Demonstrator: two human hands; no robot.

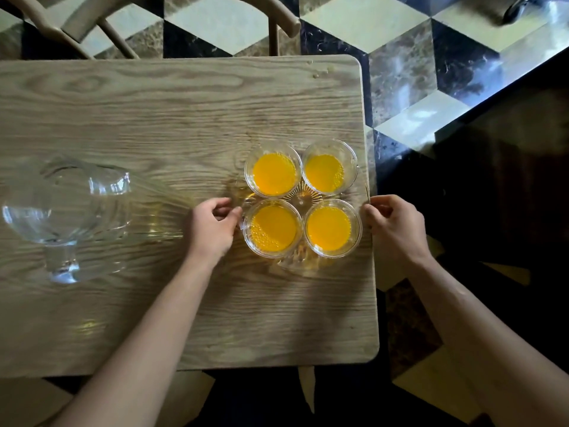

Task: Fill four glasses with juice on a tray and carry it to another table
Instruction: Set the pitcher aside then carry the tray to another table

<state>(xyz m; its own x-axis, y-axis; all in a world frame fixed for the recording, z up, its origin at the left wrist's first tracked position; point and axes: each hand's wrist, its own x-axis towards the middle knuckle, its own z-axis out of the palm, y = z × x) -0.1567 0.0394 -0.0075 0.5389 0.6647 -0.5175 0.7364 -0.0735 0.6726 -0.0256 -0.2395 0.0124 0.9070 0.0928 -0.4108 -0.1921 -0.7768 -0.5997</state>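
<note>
Several clear glasses of orange juice stand close together on a clear cut-glass tray (303,195) near the right edge of the wooden table (154,103): far left (273,173), far right (324,173), near left (273,228), near right (328,229). My left hand (212,224) pinches the tray's left rim with curled fingers. My right hand (392,224) grips the tray's right rim at the table's edge. The tray rests on the table.
An empty clear glass pitcher (66,208) stands at the table's left. A beige chair back (172,13) is beyond the far edge. Patterned tile floor (431,72) lies to the right, with a dark area at the far right.
</note>
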